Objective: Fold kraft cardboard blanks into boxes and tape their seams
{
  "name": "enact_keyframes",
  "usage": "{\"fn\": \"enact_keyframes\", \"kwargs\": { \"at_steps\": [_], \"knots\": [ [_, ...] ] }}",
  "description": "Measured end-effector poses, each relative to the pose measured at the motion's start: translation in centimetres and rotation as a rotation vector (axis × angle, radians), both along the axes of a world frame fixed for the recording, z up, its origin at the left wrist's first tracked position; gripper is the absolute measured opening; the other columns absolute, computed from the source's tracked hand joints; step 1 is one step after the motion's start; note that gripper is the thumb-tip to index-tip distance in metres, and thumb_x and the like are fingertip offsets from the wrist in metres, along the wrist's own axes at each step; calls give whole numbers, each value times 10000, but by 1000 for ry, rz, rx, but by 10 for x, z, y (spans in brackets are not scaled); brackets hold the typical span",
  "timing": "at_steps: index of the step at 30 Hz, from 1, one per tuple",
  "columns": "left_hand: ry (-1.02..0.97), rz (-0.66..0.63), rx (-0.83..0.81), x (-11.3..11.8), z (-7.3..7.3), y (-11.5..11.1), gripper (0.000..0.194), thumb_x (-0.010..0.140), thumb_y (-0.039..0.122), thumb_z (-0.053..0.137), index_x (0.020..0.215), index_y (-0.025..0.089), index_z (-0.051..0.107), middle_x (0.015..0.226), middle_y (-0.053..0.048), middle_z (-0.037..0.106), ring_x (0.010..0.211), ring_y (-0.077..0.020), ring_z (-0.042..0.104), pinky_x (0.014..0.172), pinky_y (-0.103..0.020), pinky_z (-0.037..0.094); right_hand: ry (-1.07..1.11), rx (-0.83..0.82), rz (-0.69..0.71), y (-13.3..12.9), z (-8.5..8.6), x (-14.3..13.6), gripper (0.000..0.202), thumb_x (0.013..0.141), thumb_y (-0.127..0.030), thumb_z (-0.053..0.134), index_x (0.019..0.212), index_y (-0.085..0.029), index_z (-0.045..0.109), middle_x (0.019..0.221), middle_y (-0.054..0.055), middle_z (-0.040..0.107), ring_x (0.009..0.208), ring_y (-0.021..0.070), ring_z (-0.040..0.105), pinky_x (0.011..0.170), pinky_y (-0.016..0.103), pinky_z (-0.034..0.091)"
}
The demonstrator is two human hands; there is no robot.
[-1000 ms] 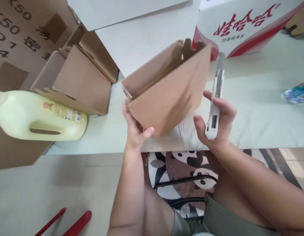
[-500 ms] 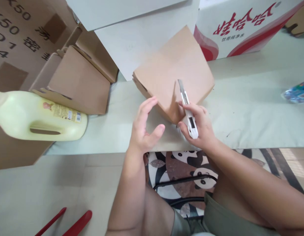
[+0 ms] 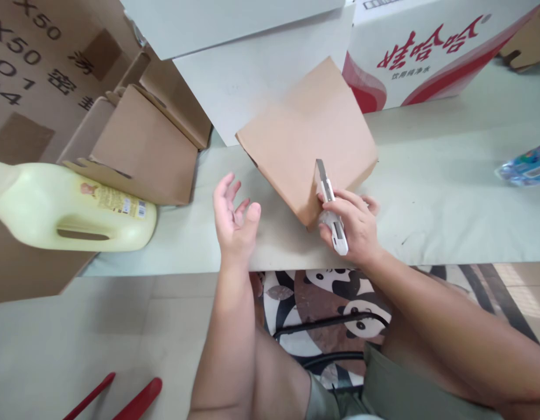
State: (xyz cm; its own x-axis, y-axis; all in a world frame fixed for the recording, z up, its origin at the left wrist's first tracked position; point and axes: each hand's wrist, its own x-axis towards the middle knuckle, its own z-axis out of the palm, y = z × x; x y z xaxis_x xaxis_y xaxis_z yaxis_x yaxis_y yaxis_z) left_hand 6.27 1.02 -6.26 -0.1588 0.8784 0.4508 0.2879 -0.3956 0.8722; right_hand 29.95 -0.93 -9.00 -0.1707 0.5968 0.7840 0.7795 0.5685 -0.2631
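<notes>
My right hand (image 3: pixel 351 227) grips a white utility knife (image 3: pixel 333 224), its blade extended and pointing away from me. Just under the knife is a brown cardboard box (image 3: pixel 309 140), turned with one corner towards me. Fingers of the right hand are close to that near corner; whether they touch it I cannot tell. My left hand (image 3: pixel 237 219) is held over the table to the left of the box, fingers apart and loosely curled, with nothing in it. A gap separates it from the box.
White boxes (image 3: pixel 261 76) stand behind, one with red printing (image 3: pixel 427 64). On the left are brown cartons (image 3: pixel 147 146) and a pale yellow jug (image 3: pixel 90 204) lying on its side. A blue plastic package (image 3: pixel 526 166) lies on the table cloth (image 3: pixel 440 192) at right.
My left hand has moved left, away from the box's near edge. The knife has shifted slightly towards me in my right hand. The box looks slightly turned.
</notes>
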Motion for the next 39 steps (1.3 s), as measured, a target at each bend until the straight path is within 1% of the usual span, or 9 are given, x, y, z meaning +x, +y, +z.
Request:
{"fn": "enact_keyframes", "kwargs": {
  "at_steps": [6,11,15,20,25,29,33,36,39],
  "knots": [
    [-4,-39,-39,8,1,-3,815,777,709,696,1470,406,393,1647,-81,313,1534,-384,314,1069,-513,494,-98,-25,59,-10,-8,14,320,855,-223,635,1141,-262,498,1140,33,789,1183,268,709,1010,399,317],
    [-96,-105,-132,23,-23,9,907,745,737,718,1506,441,324,1704,-40,196,1565,-357,259,1216,-548,346,-127,-44,84,-16,-13,20,306,879,-229,640,1151,-254,503,1186,52,778,1228,267,688,1058,411,283],
    [-216,-227,-267,36,-42,21,941,755,737,710,1529,437,265,1662,-67,301,1566,-317,273,1250,-534,302,-152,-126,123,-17,-14,20,275,901,-244,631,1144,-259,502,1274,63,745,1238,249,679,1035,408,287],
    [-261,-402,-294,49,-44,26,1075,706,641,818,1526,399,165,1542,-123,451,1451,-319,457,1177,-497,401,-139,-216,133,-16,-14,18,227,941,-296,588,1153,-245,524,1311,99,722,1289,263,642,1038,430,280],
    [-271,-300,-270,56,-48,31,1004,692,567,863,1451,409,226,1322,-78,560,1285,-266,585,1095,-447,468,-88,-249,169,-13,-15,21,218,954,-296,555,1159,-241,504,1365,126,687,1327,263,615,1077,447,264],
    [-302,-237,-251,59,-50,31,952,663,555,883,1395,433,287,1269,-49,554,1162,-235,637,1022,-415,510,-50,-259,200,-12,-14,24,214,963,-311,550,1160,-244,499,1365,116,688,1339,261,606,1090,453,252],
    [-304,-195,-194,57,-47,32,1082,607,521,919,1445,461,237,1329,-53,536,1213,-253,614,1031,-412,503,-33,-290,246,-12,-15,24,230,959,-308,550,1179,-258,505,1368,88,688,1364,255,583,1110,453,232],
    [-256,-179,-112,54,-40,35,1086,581,562,916,1446,431,271,1350,-62,542,1269,-270,583,1061,-423,484,47,-272,251,-13,-15,25,246,940,-292,545,1179,-257,501,1366,95,685,1356,251,589,1117,448,253],
    [-156,-178,10,47,-31,34,1109,552,634,898,1449,449,274,1384,-61,533,1324,-288,546,1106,-473,447,171,-252,167,-10,-10,35,302,935,-276,538,1225,-271,455,1391,108,654,1343,269,596,1103,477,316]
  ]
}}
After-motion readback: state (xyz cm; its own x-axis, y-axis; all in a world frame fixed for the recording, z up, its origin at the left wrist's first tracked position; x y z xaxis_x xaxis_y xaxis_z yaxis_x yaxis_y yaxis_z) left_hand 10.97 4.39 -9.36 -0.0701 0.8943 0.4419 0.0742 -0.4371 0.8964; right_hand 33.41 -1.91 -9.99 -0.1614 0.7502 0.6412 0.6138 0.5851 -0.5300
